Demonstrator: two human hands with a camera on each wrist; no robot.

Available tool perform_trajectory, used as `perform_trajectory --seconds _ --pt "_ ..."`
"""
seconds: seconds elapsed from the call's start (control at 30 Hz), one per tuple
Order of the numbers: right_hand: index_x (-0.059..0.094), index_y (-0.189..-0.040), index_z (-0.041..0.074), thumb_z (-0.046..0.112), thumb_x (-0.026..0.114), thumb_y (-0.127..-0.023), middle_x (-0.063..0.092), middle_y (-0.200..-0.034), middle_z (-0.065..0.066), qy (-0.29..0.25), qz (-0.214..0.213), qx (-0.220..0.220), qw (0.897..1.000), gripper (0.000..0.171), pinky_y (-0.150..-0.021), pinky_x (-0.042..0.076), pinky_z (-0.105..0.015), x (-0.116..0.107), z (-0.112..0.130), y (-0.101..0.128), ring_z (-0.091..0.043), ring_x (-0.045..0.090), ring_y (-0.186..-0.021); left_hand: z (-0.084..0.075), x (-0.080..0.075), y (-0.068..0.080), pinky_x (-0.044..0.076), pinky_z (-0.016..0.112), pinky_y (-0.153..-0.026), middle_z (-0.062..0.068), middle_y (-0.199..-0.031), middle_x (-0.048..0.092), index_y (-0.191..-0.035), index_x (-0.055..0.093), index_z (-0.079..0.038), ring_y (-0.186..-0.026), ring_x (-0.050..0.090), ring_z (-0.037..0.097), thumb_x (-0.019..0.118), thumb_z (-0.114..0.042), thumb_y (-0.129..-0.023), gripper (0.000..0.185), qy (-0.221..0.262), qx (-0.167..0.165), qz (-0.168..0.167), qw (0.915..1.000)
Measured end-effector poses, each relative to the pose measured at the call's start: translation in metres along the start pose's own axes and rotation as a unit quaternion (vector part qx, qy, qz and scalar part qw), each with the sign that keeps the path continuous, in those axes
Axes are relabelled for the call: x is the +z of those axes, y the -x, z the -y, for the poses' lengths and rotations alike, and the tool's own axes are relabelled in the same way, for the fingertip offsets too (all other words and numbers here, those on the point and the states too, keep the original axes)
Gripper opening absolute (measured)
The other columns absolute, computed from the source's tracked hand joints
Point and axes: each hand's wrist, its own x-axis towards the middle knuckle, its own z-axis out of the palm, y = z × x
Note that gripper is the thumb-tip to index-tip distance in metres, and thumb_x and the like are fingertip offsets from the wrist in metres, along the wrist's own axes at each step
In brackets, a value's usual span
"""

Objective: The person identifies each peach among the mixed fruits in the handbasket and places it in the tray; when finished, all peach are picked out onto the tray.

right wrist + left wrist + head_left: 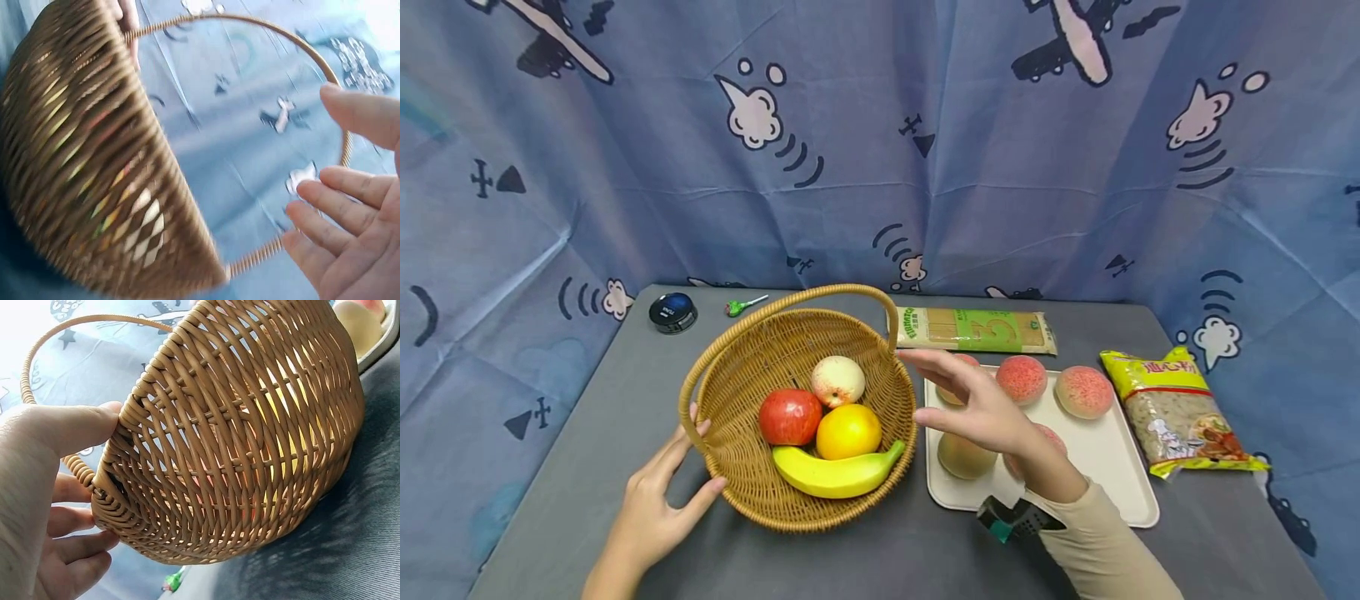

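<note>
A wicker basket point(805, 521) with an arched handle point(797, 293) stands on the grey table. Inside it lie a red apple point(790, 417), a paler apple point(838, 381), an orange point(848, 432) and a banana point(838, 475). At the basket's left side is my left hand point(655, 500); its thumb touches the rim, and its loosely bent fingers rest beside the handle's base point(80, 470). My right hand point(973, 406), fingers extended and thumb spread, hovers by the right rim near the handle's other end. In the right wrist view a gap separates that hand point(356, 219) from the basket.
To the right, a cream tray point(1101, 492) bears several peaches point(1021, 379), partly hidden by my right arm. Behind it lies a noodle packet point(973, 330); a yellow food bag point(1180, 412) is farther right. A round black container point(673, 312) and a green lollipop point(745, 306) sit back left.
</note>
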Motion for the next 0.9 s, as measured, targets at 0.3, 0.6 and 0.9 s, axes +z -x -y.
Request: perform_trajectory --seconds 0.3,0.6,0.9 --pt "0.048 -0.137 0.008 0.021 0.069 -0.087 0.052 -0.139 -0.006 0.049 0.037 0.023 0.998 0.056 -0.111 0.036 -0.033 0.024 0.012 -0.075 -0.019 0.047 -0.13 0.001 0.0 -0.001 0.024 0.004 -0.105 0.019 -0.141 0.048 -0.132 0.055 -0.006 -0.132 0.033 -0.006 0.084 -0.014 -0.067 0.072 -0.01 -0.005 -0.001 0.9999" --pt "0.048 -0.136 0.006 0.019 0.069 -0.087 0.052 -0.139 -0.009 0.058 0.058 0.073 0.994 0.055 -0.107 0.04 -0.036 0.041 -0.002 -0.126 -0.021 0.048 -0.129 0.001 0.0 -0.001 0.024 0.005 -0.106 0.019 -0.141 0.048 -0.132 0.055 -0.004 -0.133 0.032 -0.007 0.082 -0.014 -0.069 0.069 -0.01 -0.003 0.001 0.9999" --pt "0.05 -0.134 0.002 0.021 0.07 -0.086 0.054 -0.137 -0.013 0.098 0.09 0.113 0.985 0.055 -0.108 0.04 -0.038 0.051 -0.026 -0.14 -0.024 0.048 -0.129 -0.001 0.0 -0.001 0.025 0.004 -0.105 0.019 -0.139 0.051 -0.133 0.055 -0.006 -0.132 0.033 -0.006 0.083 -0.013 -0.068 0.071 -0.005 -0.005 -0.003 1.0"
